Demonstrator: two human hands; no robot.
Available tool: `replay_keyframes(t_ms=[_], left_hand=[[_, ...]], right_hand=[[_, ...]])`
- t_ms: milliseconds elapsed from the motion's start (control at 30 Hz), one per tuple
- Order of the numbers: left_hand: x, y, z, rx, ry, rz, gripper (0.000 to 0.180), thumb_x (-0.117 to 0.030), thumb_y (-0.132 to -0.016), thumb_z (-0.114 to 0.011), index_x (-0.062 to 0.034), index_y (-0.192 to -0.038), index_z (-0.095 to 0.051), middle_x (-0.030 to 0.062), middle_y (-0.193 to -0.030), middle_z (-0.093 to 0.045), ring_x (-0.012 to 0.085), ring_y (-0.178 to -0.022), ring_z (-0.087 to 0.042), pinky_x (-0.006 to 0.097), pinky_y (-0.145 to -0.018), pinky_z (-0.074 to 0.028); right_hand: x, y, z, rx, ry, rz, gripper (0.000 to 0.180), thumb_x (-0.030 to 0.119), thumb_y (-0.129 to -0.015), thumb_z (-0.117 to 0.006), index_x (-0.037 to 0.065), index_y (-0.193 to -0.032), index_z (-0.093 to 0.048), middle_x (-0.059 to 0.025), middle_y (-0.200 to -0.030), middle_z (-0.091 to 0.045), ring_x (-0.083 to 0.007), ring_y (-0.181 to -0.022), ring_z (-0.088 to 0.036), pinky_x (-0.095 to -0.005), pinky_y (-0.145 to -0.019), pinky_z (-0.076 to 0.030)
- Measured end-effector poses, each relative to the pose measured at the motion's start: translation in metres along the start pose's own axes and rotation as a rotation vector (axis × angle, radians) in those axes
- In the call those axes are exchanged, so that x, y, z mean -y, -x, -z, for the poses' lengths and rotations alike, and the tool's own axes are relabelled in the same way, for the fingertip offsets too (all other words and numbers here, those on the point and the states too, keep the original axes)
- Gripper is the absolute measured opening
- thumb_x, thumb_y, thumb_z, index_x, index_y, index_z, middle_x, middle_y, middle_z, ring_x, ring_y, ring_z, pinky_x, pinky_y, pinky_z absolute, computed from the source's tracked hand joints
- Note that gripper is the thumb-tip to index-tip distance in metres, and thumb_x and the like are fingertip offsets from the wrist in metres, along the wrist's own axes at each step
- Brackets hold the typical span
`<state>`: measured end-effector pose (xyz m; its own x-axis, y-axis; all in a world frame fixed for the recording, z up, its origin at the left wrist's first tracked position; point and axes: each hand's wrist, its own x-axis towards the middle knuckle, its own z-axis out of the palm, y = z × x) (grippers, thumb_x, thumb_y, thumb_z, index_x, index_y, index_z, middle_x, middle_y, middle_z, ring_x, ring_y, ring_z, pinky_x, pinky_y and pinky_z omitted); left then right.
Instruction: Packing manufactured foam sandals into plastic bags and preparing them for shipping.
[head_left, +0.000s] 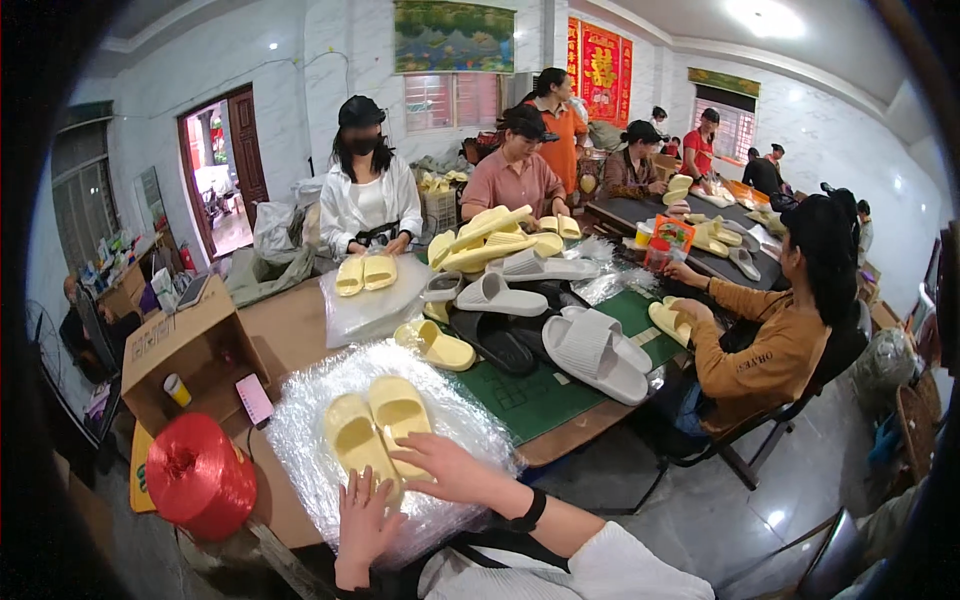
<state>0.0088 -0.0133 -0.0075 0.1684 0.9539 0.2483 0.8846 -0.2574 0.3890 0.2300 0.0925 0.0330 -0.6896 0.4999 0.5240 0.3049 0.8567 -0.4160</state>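
A pair of pale yellow slippers lies side by side on a stack of clear plastic bags in front of me. My left hand is at the heel end of the left slipper, its fingers stretched out. Across the heel of the right slipper reaches my right hand, fingers extended, with a black band on that wrist. Both hands look open and grip nothing; whether the fingertips touch the slippers I cannot tell.
A red twine spool and an open cardboard box with a pink phone are at left. Ahead, grey slippers, black slippers and yellow ones are heaped on a green mat. Co-workers sit around, one in a mustard top at right.
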Motion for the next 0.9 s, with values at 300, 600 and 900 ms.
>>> replay_keyframes(t_ms=[300,600,900], left_hand=[[0.045,0.049,-0.016,-0.182,0.028,0.071,0.063,-0.035,-0.083,-0.071,-0.0099,-0.139,-0.056,0.0253,-0.151,-0.041,0.0502,-0.136,-0.038,0.056,-0.114,-0.03],[0.057,0.041,0.005,-0.047,0.171,0.051,0.062,-0.04,-0.093,-0.063,-0.0106,-0.145,-0.049,0.0224,-0.149,-0.045,0.0402,-0.136,-0.044,0.046,-0.113,-0.035],[0.138,-0.07,0.088,-0.519,0.379,0.413,0.036,-0.023,-0.094,-0.067,-0.0006,-0.123,-0.067,0.0114,-0.102,-0.074,0.0178,-0.09,-0.068,0.031,-0.081,-0.054]], right_hand=[[-0.029,0.048,-0.057,0.018,0.111,-0.166,0.071,0.032,-0.087,-0.071,0.013,-0.149,-0.043,-0.0193,-0.152,-0.041,-0.0411,-0.14,-0.038,-0.0482,-0.114,-0.035],[-0.033,0.057,-0.052,0.007,0.088,-0.163,0.064,0.029,-0.086,-0.071,0.008,-0.142,-0.05,-0.0213,-0.153,-0.039,-0.0442,-0.139,-0.037,-0.0526,-0.113,-0.033],[-0.033,0.047,-0.046,0.009,0.042,-0.198,0.062,0.024,-0.084,-0.072,0.007,-0.14,-0.05,-0.0213,-0.152,-0.04,-0.0455,-0.138,-0.038,-0.0531,-0.111,-0.034]])
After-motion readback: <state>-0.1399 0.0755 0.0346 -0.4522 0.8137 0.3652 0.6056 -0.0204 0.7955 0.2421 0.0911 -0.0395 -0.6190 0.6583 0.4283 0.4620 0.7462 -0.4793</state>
